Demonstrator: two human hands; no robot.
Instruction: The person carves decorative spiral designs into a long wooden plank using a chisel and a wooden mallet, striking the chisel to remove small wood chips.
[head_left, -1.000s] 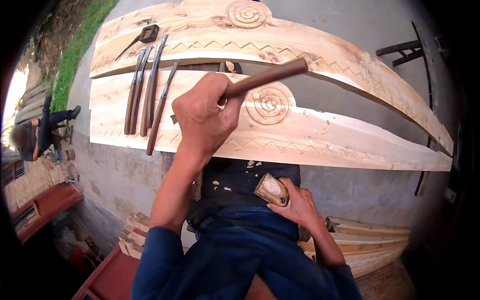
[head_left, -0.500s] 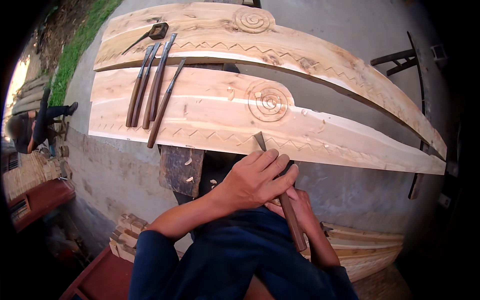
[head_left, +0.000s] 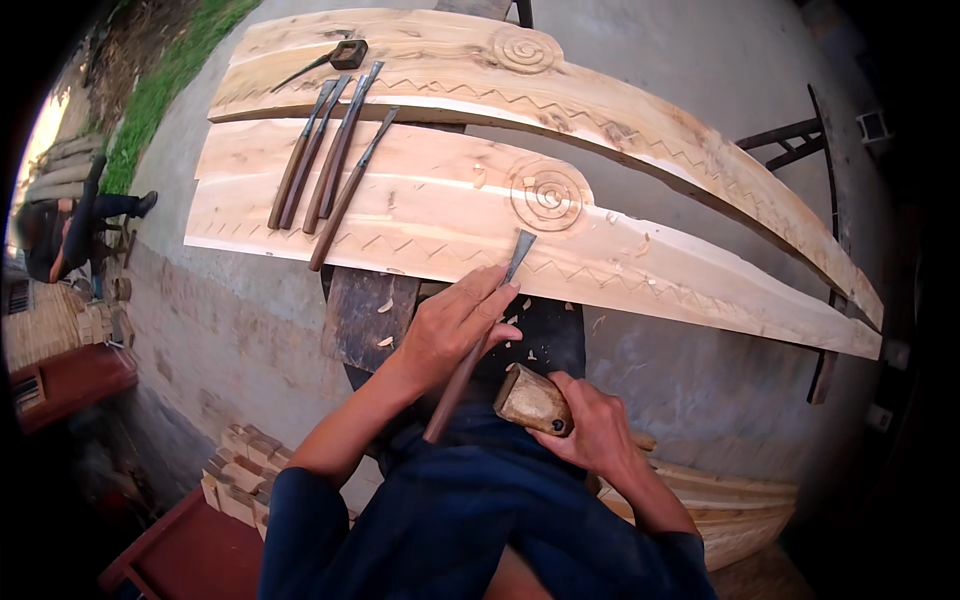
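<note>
Swung round since the earlier frame, the chisel [head_left: 458, 392] now has its handle toward the lower left instead of the lower right, and the hands stand apart. At left, four more tools [head_left: 341, 150] lie across the carved board [head_left: 440, 180]; next, the left hand [head_left: 442, 335] has its grip loosely curled on the chisel, thumb off to the side, the blade over the board's near edge, contact unclear; farther right, the right hand [head_left: 592, 425] clasps a wooden mallet [head_left: 535, 403]. Seemingly the tool is being re-seated between cuts; another would call for firming the left grip and setting the edge before any blow
</note>
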